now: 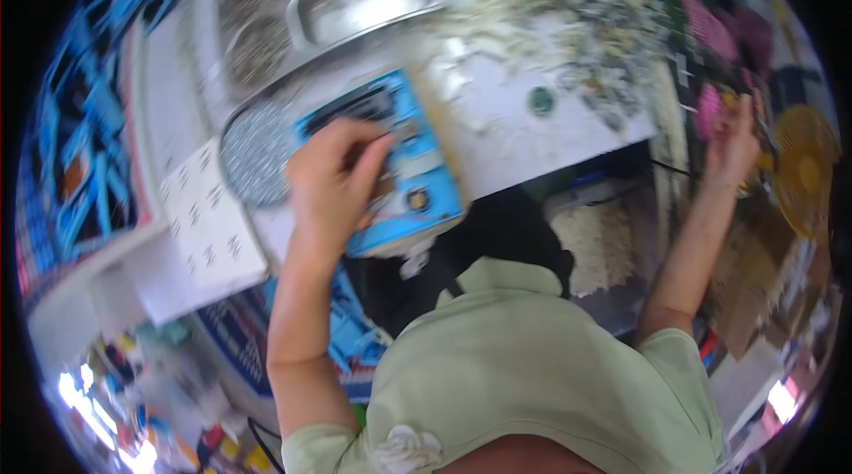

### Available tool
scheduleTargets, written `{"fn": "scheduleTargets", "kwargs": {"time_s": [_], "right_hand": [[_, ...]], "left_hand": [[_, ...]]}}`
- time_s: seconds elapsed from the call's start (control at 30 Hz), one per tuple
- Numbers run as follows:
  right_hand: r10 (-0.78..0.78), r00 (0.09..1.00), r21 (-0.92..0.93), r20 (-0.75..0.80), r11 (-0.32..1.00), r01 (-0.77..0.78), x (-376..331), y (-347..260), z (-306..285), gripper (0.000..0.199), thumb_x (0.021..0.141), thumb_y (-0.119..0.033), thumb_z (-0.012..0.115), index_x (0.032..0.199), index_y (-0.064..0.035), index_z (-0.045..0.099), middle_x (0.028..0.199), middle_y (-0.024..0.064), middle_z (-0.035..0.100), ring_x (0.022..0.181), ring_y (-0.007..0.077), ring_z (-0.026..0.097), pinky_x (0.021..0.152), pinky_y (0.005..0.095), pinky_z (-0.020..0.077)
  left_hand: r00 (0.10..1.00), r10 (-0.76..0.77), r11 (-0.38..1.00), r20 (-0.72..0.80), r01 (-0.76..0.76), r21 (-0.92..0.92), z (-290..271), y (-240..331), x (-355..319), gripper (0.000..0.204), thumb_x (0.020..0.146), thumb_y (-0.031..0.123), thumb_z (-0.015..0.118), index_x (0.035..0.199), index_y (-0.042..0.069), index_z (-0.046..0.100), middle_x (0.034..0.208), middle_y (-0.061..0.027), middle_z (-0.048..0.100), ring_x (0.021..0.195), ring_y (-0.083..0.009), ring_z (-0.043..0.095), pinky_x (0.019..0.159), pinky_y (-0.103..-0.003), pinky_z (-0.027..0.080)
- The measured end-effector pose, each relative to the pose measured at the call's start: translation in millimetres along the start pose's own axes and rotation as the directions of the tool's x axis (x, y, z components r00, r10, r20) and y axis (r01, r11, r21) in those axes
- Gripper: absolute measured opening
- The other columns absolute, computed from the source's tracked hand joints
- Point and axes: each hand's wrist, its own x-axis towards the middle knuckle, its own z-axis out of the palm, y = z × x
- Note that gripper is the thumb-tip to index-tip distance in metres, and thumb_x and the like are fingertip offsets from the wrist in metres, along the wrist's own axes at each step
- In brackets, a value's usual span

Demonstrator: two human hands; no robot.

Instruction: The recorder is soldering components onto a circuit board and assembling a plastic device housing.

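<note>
My left hand (333, 172) is over a blue plastic casing (448, 199), its thumb and fingers bent together in a pinch. Whatever lies between those fingertips is too small to make out. Inside the casing are a dark section, pale parts and a round copper-coloured piece (417, 200). My right hand (735, 146) is stretched far out to the right, beside a pink object (708, 110). Blur hides how its fingers are set and whether they grip anything.
A round container of small grey metal pieces (259, 154) and a white marked sheet (213, 217) flank the casing. Behind are a steel tray (368, 8) and heaped small parts (595, 39). Blue casings (93, 163) fill the left; a yellow round fan-like object (806, 172) stands right.
</note>
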Motion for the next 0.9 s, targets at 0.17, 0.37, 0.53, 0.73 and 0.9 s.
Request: {"fn": "scheduleTargets", "kwargs": {"time_s": [0.17, 0.37, 0.53, 0.73, 0.9], "right_hand": [[-0.213, 0.963, -0.041, -0.167, 0.977, 0.209, 3.3, 4.6, -21.2, 0.016, 0.095, -0.015, 0.067, 0.098, 0.0003, 0.068, 0.069, 0.0006, 0.053, 0.059, 0.0073, 0.045, 0.052, 0.0234, 0.0338], [-0.135, 0.97, 0.316, 0.202, 0.947, 0.066, -11.8, -14.5, -95.3, 0.034, 0.098, -0.022, 0.052, 0.117, 0.0046, 0.061, 0.077, 0.0044, 0.047, 0.067, 0.0138, 0.042, 0.057, 0.0265, 0.0327], [-0.166, 0.923, 0.289, 0.347, 0.955, 0.064, -114.8, -6.9, 10.8, 0.037, 0.098, -0.02, 0.053, 0.122, 0.0065, 0.058, 0.094, 0.0116, 0.061, 0.076, 0.0147, 0.054, 0.065, 0.0275, 0.0433], [-0.234, 0.735, 0.304, 0.636, 0.952, 0.041, -163.0, 1.5, 84.6, 0.046, 0.091, -0.027, 0.066, 0.118, 0.0084, 0.058, 0.095, 0.0164, 0.062, 0.072, 0.0157, 0.054, 0.061, 0.0272, 0.0449], [-0.196, 0.633, 0.253, 0.749, 0.968, 0.002, -182.9, -1.7, 106.8, 0.038, 0.089, -0.021, 0.072, 0.111, 0.0071, 0.06, 0.085, 0.0092, 0.059, 0.071, 0.0132, 0.052, 0.063, 0.0248, 0.0407]], "left_hand": [[0.994, 0.1, 0.995, -0.047, -0.101, -0.016, -10.5, -7.8, -0.3, 0.012, 0.082, -0.002, 0.078, 0.094, 0.001, 0.075, 0.085, -0.0079, 0.073, 0.073, -0.0143, 0.069, 0.067, -0.027, 0.055], [0.938, 0.323, 0.934, -0.126, -0.294, 0.205, 2.9, -13.3, -7.3, 0.018, 0.078, 0.001, 0.079, 0.095, 0.006, 0.075, 0.087, -0.0072, 0.071, 0.078, -0.0227, 0.068, 0.072, -0.033, 0.051], [0.893, 0.445, 0.84, -0.071, -0.388, 0.381, 10.2, -10.1, -3.9, 0.022, 0.075, 0.007, 0.081, 0.096, 0.013, 0.074, 0.091, -0.0003, 0.068, 0.081, -0.0197, 0.061, 0.078, -0.035, 0.04], [0.906, 0.422, 0.784, -0.044, -0.34, 0.519, 9.6, -3.9, -3.3, 0.023, 0.074, 0.011, 0.082, 0.095, 0.016, 0.075, 0.091, 0.0033, 0.066, 0.085, -0.0186, 0.058, 0.083, -0.036, 0.035], [0.917, 0.393, 0.803, -0.072, -0.304, 0.514, 7.5, -0.2, -1.1, 0.019, 0.072, 0.014, 0.082, 0.09, 0.016, 0.075, 0.094, 0.0017, 0.063, 0.092, -0.0219, 0.056, 0.086, -0.039, 0.033]]}}
